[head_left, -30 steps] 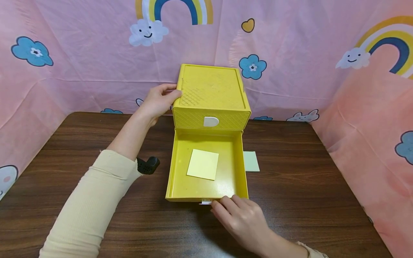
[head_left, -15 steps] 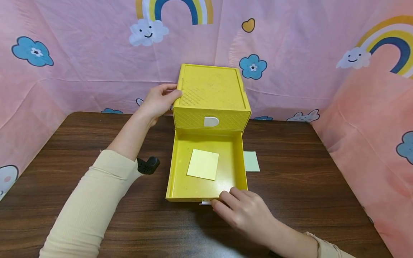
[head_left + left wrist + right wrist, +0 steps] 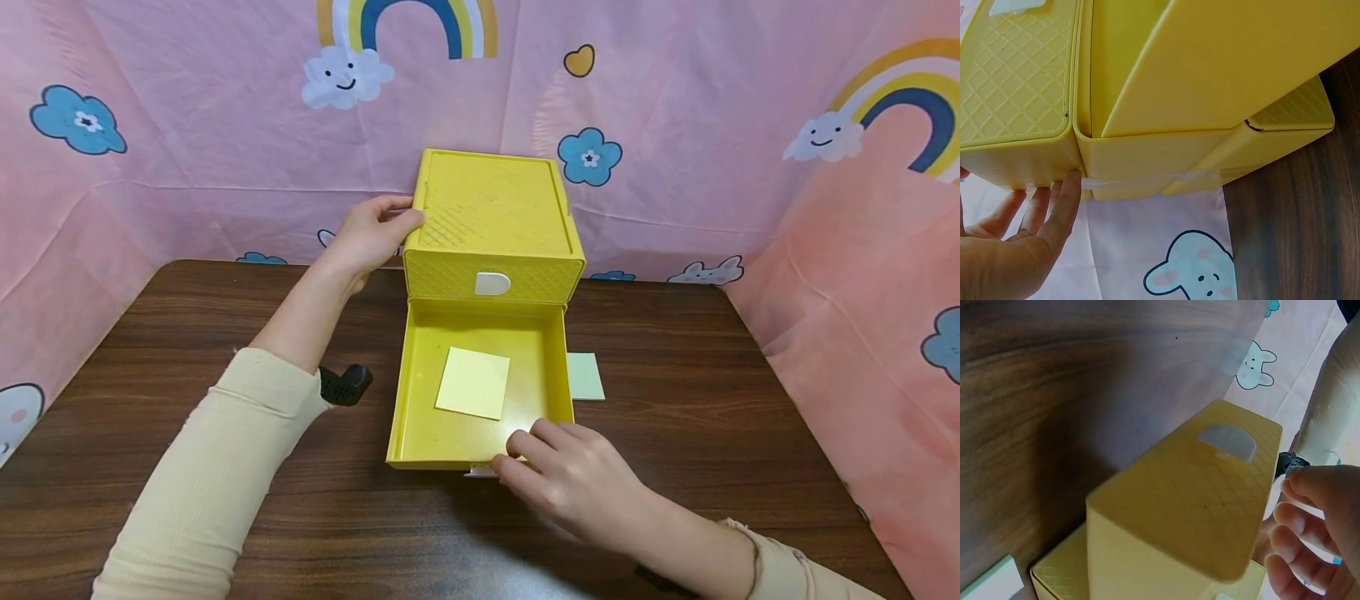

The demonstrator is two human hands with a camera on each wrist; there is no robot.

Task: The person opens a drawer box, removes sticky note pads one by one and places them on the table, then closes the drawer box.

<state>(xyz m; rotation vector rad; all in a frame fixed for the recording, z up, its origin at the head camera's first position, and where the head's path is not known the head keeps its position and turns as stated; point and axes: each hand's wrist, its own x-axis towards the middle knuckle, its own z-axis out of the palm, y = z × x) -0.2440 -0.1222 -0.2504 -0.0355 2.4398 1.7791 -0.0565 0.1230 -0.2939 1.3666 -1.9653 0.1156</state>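
A yellow drawer cabinet (image 3: 495, 204) stands at the back of the table, with one drawer (image 3: 543, 350) pulled out below its top drawer. Inside that drawer lies a pale yellow sticky note pad (image 3: 472, 383). My left hand (image 3: 371, 237) rests against the cabinet's left side; the left wrist view shows its fingers (image 3: 1066, 206) extended along the wall. Over the drawer's front right corner hovers my right hand (image 3: 577, 483), fingers loosely bent. In the right wrist view, a gap separates those fingers from the drawer's white handle (image 3: 1229, 442), and they hold nothing.
A pale green sticky note pad (image 3: 587, 377) lies on the dark wooden table (image 3: 675, 417), just right of the drawer. Another closed drawer (image 3: 1294, 112) sits beneath the open one. Pink patterned cloth (image 3: 675, 125) surrounds the back and sides.
My right hand has come off the drawer's handle and shifted slightly up and to the right. The left hand, cabinet, drawer and note pads have stayed put.
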